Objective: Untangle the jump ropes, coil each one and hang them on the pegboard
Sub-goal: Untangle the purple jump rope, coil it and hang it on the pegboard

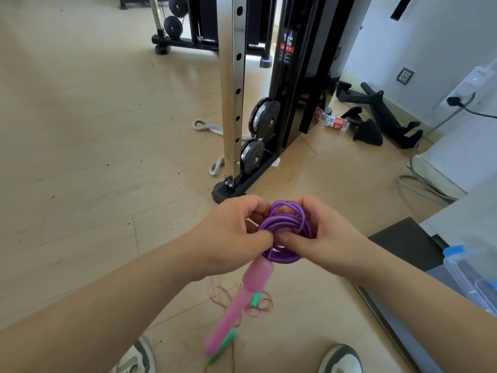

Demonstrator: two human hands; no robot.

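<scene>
A purple jump rope [286, 227] is wound into a small coil at chest height in front of me. My left hand [231, 238] grips the coil's left side, fingers curled round the strands. My right hand [320, 232] holds the right side, thumb pressed on the coil's front. A pink handle [239, 300] hangs down from the coil, blurred. On the floor below lies a second jump rope [242, 300] of thin reddish cord in loose loops, with green handles [254, 300]. No pegboard is in view.
A cable machine frame [234, 103] with pulleys stands straight ahead. A grey woven rope [207, 127] lies by its base. A plastic bottle [332, 120] and black attachments [376, 117] lie at right. A clear bin [470, 278] sits at my right; my shoes show below.
</scene>
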